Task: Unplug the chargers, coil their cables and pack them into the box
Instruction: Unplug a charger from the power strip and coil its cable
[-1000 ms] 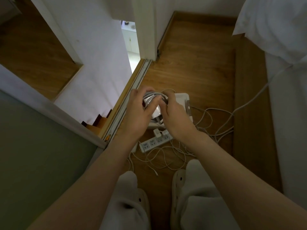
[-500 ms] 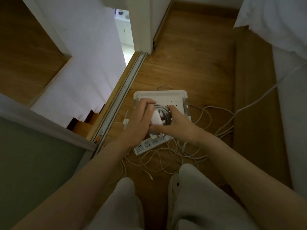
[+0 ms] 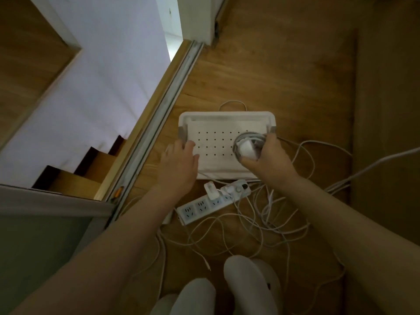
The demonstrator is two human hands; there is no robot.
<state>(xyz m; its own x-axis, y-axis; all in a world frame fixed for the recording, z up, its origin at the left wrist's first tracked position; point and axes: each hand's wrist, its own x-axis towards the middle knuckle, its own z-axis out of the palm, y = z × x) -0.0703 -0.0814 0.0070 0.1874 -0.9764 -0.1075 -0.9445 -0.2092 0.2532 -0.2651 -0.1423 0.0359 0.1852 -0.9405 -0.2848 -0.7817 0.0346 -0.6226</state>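
Right hand (image 3: 267, 161) fingers curled round coiled charger (image 3: 246, 148); left hand (image 3: 179, 163) fingers loose against box (image 3: 227, 115) rim.

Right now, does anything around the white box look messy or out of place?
Yes: thin white cables lie tangled on the wooden floor beside the long white power strip, which has one small white charger plugged in. Nothing looks damaged.
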